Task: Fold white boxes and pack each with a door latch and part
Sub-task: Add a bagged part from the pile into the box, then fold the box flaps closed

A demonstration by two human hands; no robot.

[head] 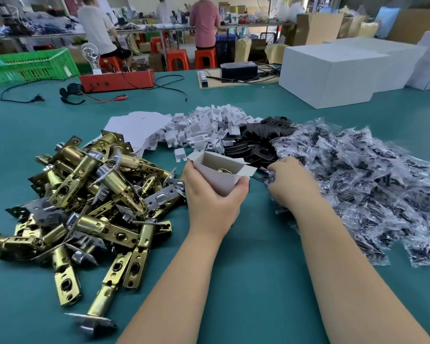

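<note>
We held the white box upright in our left hand, its top flaps standing open and the brass end of a door latch showing inside. The main risk from there was the box itself: it was thin card, gripped only around its lower half, so too hard a squeeze could have buckled a wall, and any tilt toward the open mouth could have let the latch slide out onto the green table. A second risk lay on the other side. The clear bagged parts lay heaped and overlapping, slippery plastic on plastic, so we could easily have drawn up two bags at once or dragged neighbours off the pile. A bag pushed in crooked might also have caught on a flap and kept the box from closing.

Our left hand was curled firmly round the box, thumb on the near right edge and fingers wrapped behind. Our right hand had its fingers bent down into the near edge of the bag pile, beside the black plates. It seemed to be pinching a bag, though the fingertips were hidden under the knuckles and we could not tell whether anything was truly gripped. The loose brass latches lay heaped to our left.
</note>
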